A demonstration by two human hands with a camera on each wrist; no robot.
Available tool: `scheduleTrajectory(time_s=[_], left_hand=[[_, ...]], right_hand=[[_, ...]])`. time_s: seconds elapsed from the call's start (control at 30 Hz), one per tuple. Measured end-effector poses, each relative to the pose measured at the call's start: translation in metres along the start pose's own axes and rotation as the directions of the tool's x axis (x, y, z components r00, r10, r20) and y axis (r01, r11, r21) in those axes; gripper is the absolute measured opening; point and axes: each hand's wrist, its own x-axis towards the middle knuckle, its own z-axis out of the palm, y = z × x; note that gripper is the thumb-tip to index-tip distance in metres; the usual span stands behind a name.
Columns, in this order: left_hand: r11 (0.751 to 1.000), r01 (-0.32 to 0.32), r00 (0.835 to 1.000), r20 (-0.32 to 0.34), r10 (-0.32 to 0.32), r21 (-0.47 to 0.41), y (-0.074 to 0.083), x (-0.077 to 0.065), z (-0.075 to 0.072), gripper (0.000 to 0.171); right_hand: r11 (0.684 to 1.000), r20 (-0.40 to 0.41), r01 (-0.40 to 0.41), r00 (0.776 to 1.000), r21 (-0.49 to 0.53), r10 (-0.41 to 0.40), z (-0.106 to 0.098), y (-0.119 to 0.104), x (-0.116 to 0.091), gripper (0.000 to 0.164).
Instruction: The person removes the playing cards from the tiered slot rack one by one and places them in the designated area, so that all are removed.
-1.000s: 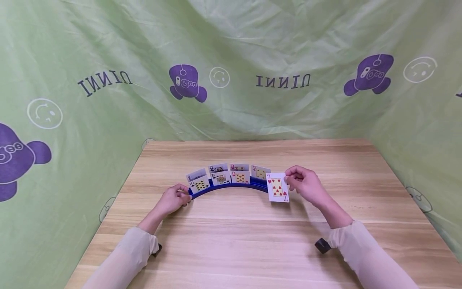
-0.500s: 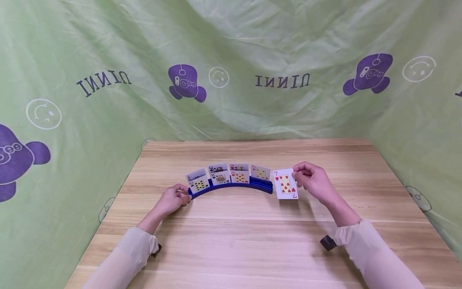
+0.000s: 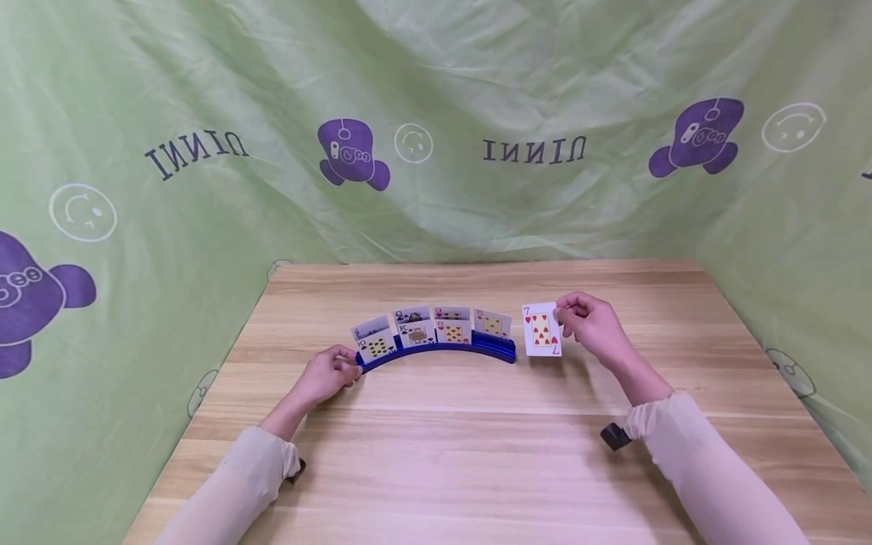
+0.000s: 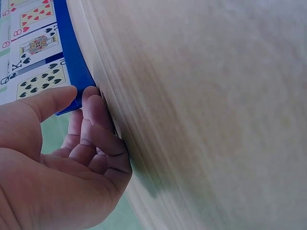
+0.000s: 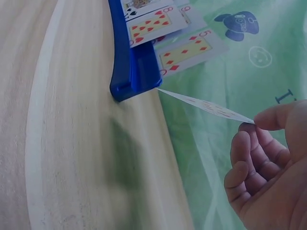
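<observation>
A curved blue card holder (image 3: 493, 349) stands mid-table with playing cards upright in two rows. In front are the ten of spades (image 3: 377, 349), king of spades (image 3: 417, 334) and eight of hearts (image 3: 453, 332). Behind them show partly covered cards, with the five of diamonds (image 5: 184, 53) at the right end. My left hand (image 3: 328, 375) pinches the holder's left end between thumb and fingers. Between thumb and index finger, my right hand (image 3: 593, 325) pinches the seven of hearts (image 3: 542, 330) by its right edge. That card hangs in the air just right of the holder.
The wooden table (image 3: 436, 469) carries the holder. A green cloth (image 3: 436, 219) with purple figures hangs along its back and sides. Dark wrist devices (image 3: 616, 437) show at both sleeve cuffs.
My right hand has carried the seven of hearts right, off the holder's right end, then farther away from me. The left hand and the holder have stayed in place.
</observation>
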Motion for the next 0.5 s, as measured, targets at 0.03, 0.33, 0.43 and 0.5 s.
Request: scheduleTrajectory(time_s=[0.03, 0.33, 0.43, 0.5], left_hand=[[1.000, -0.001, 1.000, -0.003, 0.001, 0.002, 0.000, 0.000, 0.000, 0.027], [1.000, -0.003, 1.000, -0.006, 0.003, 0.015, -0.002, 0.000, 0.001, 0.027], [1.000, -0.016, 1.000, -0.011, 0.016, 0.014, -0.002, 0.001, 0.001, 0.027], [1.000, -0.025, 1.000, -0.017, 0.025, 0.012, -0.002, 0.001, 0.001, 0.026]], right_hand=[[1.000, -0.001, -0.003, 1.000, -0.003, 0.003, 0.000, 0.001, 0.002, 0.027], [1.000, -0.012, -0.029, 1.000, 0.009, 0.029, 0.003, 0.008, 0.016, 0.026], [0.999, -0.009, -0.039, 0.999, -0.015, 0.039, 0.005, 0.011, 0.022, 0.027], [0.999, -0.005, -0.041, 0.999, -0.031, 0.040, 0.006, 0.012, 0.025, 0.028]])
